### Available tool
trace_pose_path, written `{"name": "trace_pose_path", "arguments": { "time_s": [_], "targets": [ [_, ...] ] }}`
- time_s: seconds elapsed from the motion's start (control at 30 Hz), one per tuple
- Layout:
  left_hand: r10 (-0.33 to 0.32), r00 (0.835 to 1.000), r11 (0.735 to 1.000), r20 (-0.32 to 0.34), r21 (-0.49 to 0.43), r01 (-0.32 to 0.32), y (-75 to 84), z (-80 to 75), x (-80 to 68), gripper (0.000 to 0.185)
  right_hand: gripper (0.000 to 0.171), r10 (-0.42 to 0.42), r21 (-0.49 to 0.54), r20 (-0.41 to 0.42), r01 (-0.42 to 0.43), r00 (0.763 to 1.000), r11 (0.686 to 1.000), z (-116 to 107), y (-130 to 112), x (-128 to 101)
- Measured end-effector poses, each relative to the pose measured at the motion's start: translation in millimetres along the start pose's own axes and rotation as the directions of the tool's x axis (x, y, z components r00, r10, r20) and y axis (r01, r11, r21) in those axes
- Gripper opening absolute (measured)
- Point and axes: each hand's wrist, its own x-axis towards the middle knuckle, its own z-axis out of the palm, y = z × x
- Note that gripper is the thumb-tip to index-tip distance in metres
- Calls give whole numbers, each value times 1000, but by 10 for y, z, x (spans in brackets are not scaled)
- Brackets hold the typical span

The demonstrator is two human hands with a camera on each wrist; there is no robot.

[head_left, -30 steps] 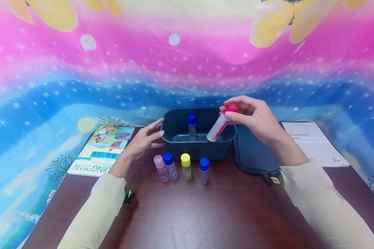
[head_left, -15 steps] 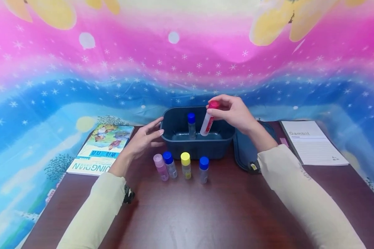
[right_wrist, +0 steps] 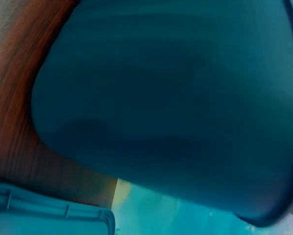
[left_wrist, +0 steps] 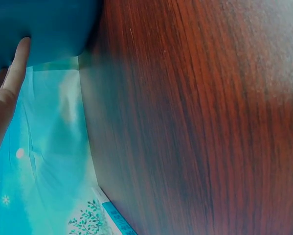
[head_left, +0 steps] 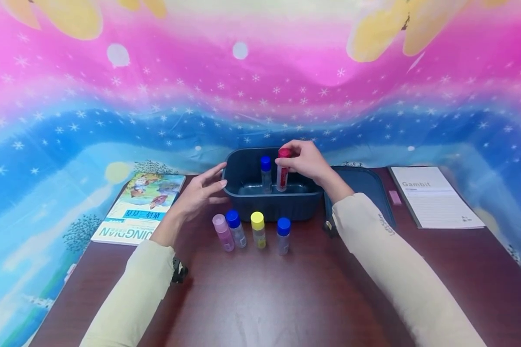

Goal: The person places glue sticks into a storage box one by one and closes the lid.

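In the head view my right hand (head_left: pixel 308 163) pinches a white glue stick (head_left: pixel 282 179) by its red cap. It stands nearly upright inside the dark blue bin (head_left: pixel 273 208); its lower end is partly behind the front rim. Beside it in the bin stands a blue-capped clear tube (head_left: pixel 266 176). My left hand (head_left: pixel 195 197) rests straight fingers against the bin's left side, and the left wrist view shows a finger (left_wrist: pixel 20 63) at the wall. On the table before the bin stand a pink tube (head_left: pixel 224 233), two more blue-capped tubes (head_left: pixel 236 229) and a yellow-capped one (head_left: pixel 258 230).
A dark lid (head_left: pixel 366 188) lies right of the bin, with a pink eraser-like block (head_left: pixel 394 197) and a notepad (head_left: pixel 436 197) farther right. Books (head_left: pixel 141 207) lie at the left. A printed cloth (head_left: pixel 260 72) hangs behind the table.
My right hand has moved left and down with the red-capped glue stick, from over the bin's right end to next to the blue-capped tube; the stick has turned upright. The left hand has stayed.
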Motion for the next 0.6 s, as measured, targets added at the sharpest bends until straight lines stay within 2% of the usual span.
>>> {"name": "trace_pose_path", "arguments": {
  "time_s": [0.23, 0.4, 0.6],
  "targets": [
    [-1, 1000, 1000, 0, 15, 1, 14, -5, -9, 65, 39, 96, -56, -3, -96, 995, 994, 81, 54, 109],
    [-6, 1000, 1000, 1, 27, 6, 18, -20, -13, 64, 38, 91, -156, 15, -87, 996, 984, 118, 111, 168],
    [-4, 1000, 1000, 3, 28, 4, 14, -6, -18, 65, 34, 54, -327, 18, -45, 998, 944, 148, 154, 194]
  ]
}}
